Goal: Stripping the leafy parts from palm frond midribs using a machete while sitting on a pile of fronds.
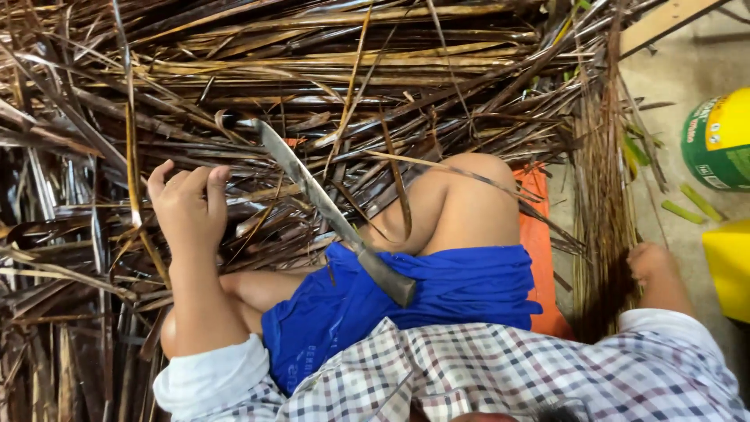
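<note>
My left hand (187, 205) reaches into a heap of dry brown palm leaves (312, 70), its fingers curled down around some of the strips. A long knife (312, 191) rests across my lap on blue shorts (461, 285), blade pointing up-left into the leaves, and neither hand touches it. At the right, my right hand (650, 262) sits closed against the lower end of a bundle of thin leaf ribs (601, 195). Whether it grips the bundle is hidden.
An orange mat (539, 234) lies under my bent knee (461, 195). On the concrete floor at the right stand a green and yellow container (719, 141) and a yellow object (730, 266), with green stem pieces (691, 205) between them. A wooden plank (664, 22) crosses the top right.
</note>
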